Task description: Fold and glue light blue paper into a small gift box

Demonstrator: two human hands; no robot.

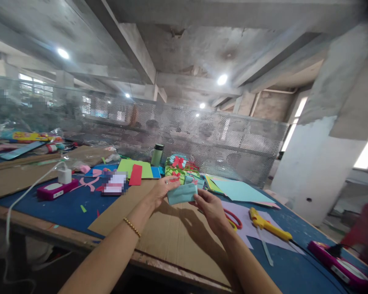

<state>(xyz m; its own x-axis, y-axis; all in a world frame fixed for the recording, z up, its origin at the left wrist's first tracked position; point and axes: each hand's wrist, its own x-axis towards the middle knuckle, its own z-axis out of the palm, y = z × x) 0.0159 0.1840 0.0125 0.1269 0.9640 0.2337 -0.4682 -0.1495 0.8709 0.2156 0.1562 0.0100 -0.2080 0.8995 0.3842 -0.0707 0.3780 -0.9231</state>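
Note:
Both my hands hold a folded light-blue paper piece (182,193) above a sheet of brown cardboard (171,232). My left hand (163,188) pinches its left upper edge, with a beaded bracelet on that wrist. My right hand (211,207) grips its right lower corner with fingers curled. Just behind the piece stands a pile of finished paper crafts (180,169) in green and blue with red bows.
Red-handled scissors (234,218) and a yellow glue gun (268,225) lie on white paper at right. Coloured paper sheets (135,169), a green flask (156,154), a pink device (56,189) with a white charger, and a perforated metal screen (202,139) stand behind the blue table.

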